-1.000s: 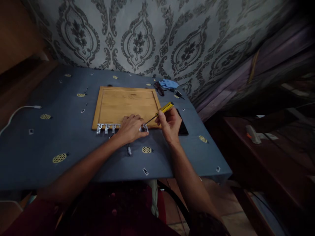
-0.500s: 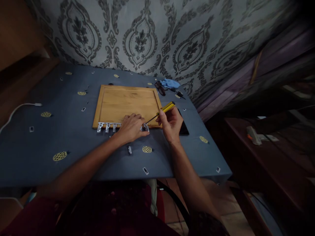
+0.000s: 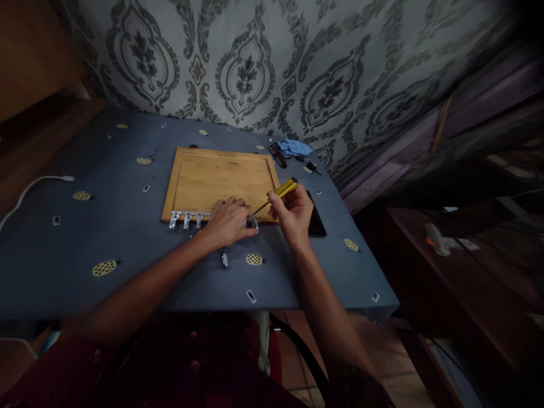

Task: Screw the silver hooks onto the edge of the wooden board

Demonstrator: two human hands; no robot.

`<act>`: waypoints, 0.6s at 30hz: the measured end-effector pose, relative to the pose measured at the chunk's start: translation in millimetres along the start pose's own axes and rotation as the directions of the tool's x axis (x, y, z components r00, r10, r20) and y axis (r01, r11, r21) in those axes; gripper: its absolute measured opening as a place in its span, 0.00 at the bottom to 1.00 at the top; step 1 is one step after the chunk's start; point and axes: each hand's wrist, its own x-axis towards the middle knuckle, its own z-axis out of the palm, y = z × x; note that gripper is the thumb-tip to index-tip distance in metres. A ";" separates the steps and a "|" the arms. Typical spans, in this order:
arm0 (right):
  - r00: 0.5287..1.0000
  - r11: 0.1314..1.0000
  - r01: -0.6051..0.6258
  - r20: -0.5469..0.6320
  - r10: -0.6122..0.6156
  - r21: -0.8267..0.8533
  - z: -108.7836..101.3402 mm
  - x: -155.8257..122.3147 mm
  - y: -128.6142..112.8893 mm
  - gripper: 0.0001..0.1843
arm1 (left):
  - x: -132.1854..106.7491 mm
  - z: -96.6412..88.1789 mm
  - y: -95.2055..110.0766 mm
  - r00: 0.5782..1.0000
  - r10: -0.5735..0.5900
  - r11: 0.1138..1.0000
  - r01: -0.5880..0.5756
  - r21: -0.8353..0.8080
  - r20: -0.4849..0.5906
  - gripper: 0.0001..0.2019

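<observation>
Right hand (image 3: 294,214): grasping yellow-black screwdriver (image 3: 282,191), shaft slanting down to metal clip (image 3: 255,221) | Left hand (image 3: 227,222): across near edge of wooden panel (image 3: 225,178), digits about same clip, whether gripping cannot be told | Panel: flat on table (image 3: 178,289), row of clips (image 3: 186,220) left of left hand | Loose piece (image 3: 225,260): on table, nearer wearer.

Right fingers (image 3: 278,204) pinched, left fingers (image 3: 242,210) bent
</observation>
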 end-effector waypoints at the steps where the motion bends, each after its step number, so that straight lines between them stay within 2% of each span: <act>1: 1.000 1.000 -0.014 0.015 0.013 0.024 1.6 2.7 -0.5 0.29 | -0.1 0.1 -0.1 1.000 0.003 1.000 -0.003 0.000 0.001 0.20; 5: 0.986 0.994 -0.067 0.158 0.053 0.082 4.3 15.3 -6.7 0.29 | -0.2 0.5 -0.8 1.000 0.014 1.000 -0.014 -0.002 -0.001 0.20; 8: 0.937 0.991 -0.122 0.336 0.097 0.053 2.1 24.8 -13.6 0.26 | 0.1 1.3 -1.3 1.000 0.016 1.000 -0.016 0.001 -0.007 0.21; 11: 0.894 0.988 -0.155 0.428 0.129 0.025 0.8 32.9 -18.3 0.24 | 0.4 2.1 -1.7 1.000 0.024 1.000 -0.024 0.000 -0.018 0.21; 14: 0.893 0.985 -0.174 0.424 0.153 0.011 2.9 38.0 -17.8 0.25 | 0.0 2.3 -1.3 1.000 0.019 1.000 -0.019 -0.006 -0.023 0.19; 18: 0.941 0.982 -0.188 0.293 0.170 0.032 7.2 37.4 -10.6 0.29 | -0.6 1.9 -0.8 1.000 0.013 1.000 -0.013 -0.009 -0.018 0.19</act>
